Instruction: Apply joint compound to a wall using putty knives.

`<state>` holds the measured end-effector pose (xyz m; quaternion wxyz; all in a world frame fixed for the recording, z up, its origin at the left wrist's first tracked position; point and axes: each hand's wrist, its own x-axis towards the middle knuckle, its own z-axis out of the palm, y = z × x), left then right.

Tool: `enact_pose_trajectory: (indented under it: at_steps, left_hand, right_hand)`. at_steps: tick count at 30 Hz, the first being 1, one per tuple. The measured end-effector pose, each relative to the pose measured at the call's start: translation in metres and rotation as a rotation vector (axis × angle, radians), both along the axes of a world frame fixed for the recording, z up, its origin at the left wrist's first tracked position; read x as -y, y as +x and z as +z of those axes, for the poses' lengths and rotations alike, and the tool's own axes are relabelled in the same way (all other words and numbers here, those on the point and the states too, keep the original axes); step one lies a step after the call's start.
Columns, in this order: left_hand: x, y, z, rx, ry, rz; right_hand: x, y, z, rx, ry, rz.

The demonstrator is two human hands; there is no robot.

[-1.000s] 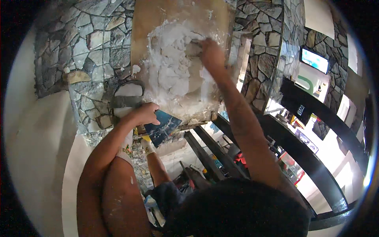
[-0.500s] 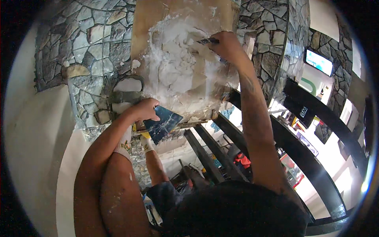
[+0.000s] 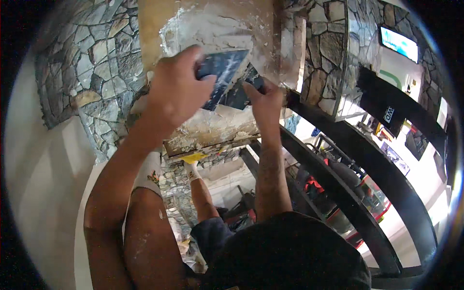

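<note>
My left hand (image 3: 176, 87) is closed on a dark, flat rectangular scraper plate (image 3: 220, 72), smeared with pale paste and held tilted over the board. A second dark flat scraper (image 3: 238, 95) is pinched in my right hand (image 3: 267, 101). Its blade meets or overlaps the lower right edge of the left plate; paste shows along that meeting line. Beyond both tools lies a tan board (image 3: 150, 29) covered in wet white paste (image 3: 217, 31), part of it hidden by my hands and the plates.
Stone-patterned panels (image 3: 104, 63) flank the board. Black curved beams (image 3: 338, 179) run along the right, with gaps showing items on a lower level. My knee (image 3: 147, 212) is at the lower left, near a pale wall (image 3: 48, 183). A lit screen (image 3: 398, 44) is at the far right.
My left hand has lifted the plate up and to the right. My right hand has come down and left from the paste, bringing its scraper against the left plate.
</note>
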<state>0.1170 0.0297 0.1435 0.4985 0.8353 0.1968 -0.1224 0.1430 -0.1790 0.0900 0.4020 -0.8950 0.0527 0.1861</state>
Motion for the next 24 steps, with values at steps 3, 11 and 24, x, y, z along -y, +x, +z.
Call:
enact_pose_trajectory:
  at_steps: [3,11,24]
  left_hand:
    - [0.018,0.009,-0.002,0.165,0.082,-0.117]
    - [0.027,0.020,-0.043,0.247,0.260,-0.076]
    - [0.013,0.031,-0.006,0.452,0.283,-0.153]
  right_hand:
    - [-0.024,-0.005,0.013,0.009,0.174,-0.095]
    - [-0.039,-0.004,0.046,0.140,0.067,-0.009]
    - [-0.001,0.019,0.032,0.790,-0.265,0.526]
